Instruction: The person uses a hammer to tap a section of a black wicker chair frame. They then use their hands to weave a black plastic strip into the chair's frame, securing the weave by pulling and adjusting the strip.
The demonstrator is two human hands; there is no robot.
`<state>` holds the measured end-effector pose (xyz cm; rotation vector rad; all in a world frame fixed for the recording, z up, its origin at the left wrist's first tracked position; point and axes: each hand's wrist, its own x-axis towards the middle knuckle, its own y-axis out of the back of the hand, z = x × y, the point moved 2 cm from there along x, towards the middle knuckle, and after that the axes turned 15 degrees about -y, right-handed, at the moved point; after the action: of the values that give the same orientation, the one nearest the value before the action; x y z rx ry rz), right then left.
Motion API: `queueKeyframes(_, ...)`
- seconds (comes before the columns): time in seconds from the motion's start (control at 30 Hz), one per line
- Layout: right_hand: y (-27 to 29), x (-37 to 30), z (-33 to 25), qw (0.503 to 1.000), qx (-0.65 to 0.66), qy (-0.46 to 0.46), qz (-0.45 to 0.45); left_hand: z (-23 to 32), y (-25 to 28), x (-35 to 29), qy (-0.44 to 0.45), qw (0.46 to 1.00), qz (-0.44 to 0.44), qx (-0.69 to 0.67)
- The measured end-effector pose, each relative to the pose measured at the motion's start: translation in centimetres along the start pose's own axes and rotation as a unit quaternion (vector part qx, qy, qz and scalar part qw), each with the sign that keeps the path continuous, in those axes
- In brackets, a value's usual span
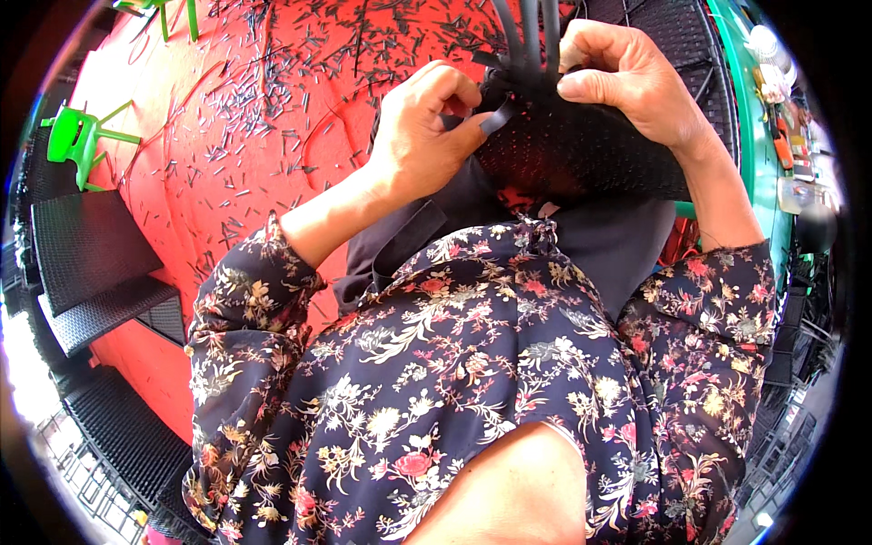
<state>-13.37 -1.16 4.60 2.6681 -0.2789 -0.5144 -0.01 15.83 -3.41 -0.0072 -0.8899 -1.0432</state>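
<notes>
Left hand: my left hand [427, 127] is curled nearly closed, thumb and forefinger pinched on the free end of a flat, narrow black plastic weaving strip [499, 118].
Right hand: my right hand [627, 77] is bent over the top edge of the dark woven wicker panel [581, 150], thumb pressed flat on the weave, fingers hooked over the far side; whether they clasp a strand behind it I cannot tell.
Where the strip is: it comes out of the weave near the panel's upper left corner, between my two hands, touching the left fingertips and just beside the right thumb.
Strip's long axis: it slants from the panel down and to my left, towards the left palm, so the free end points at my left hand and the rooted end lies at the panel.
Nearer hand: the left, which already has the end; the right is close but sits on the panel, not on the strip.
Upright strands: several thicker black rods [531, 32] rise from the panel's top edge, away from me, between my hands and nearer the right one.
Panel's lie: it rests on my lap over dark cloth, its long edge running left to right, tilted up towards me.
Around me: a red floor [236, 118] strewn with short dark offcuts, a bright green plastic chair [77, 141] well off to my left, and stacked black woven panels [91, 263] lower left.
</notes>
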Motion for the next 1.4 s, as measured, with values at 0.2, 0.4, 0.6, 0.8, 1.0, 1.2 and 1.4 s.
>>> queueKeyframes(0.2,0.2,0.0,0.0,1.0,-0.012,-0.015,0.009,-1.1,-0.5,-0.4,0.029,0.998,0.04,-0.036)
queueKeyframes(0.4,0.2,-0.2,-0.2,0.999,-0.022,-0.006,0.028,-1.5,-1.5,-0.8,-0.007,0.995,0.087,-0.051)
queueKeyframes(0.6,0.2,-0.6,0.3,0.998,-0.024,-0.016,0.048,-2.6,-2.8,-1.9,-0.013,0.989,0.131,-0.059)
queueKeyframes(0.8,0.3,-0.7,0.6,0.998,-0.006,-0.024,0.061,-3.0,-3.0,-2.4,-0.045,0.987,0.154,-0.031)
queueKeyframes(1.0,0.2,-1.0,0.6,0.997,0.0,-0.038,0.064,-1.4,-3.0,-0.1,-0.14,0.973,0.177,0.046)
queueKeyframes(1.2,0.4,-0.6,0.6,0.998,-0.01,-0.03,0.056,0.2,-2.5,1.2,-0.134,0.973,0.119,0.145)
queueKeyframes(1.4,0.6,-0.3,0.8,0.999,-0.018,-0.015,0.049,0.4,-2.2,1.3,-0.114,0.978,0.11,0.134)
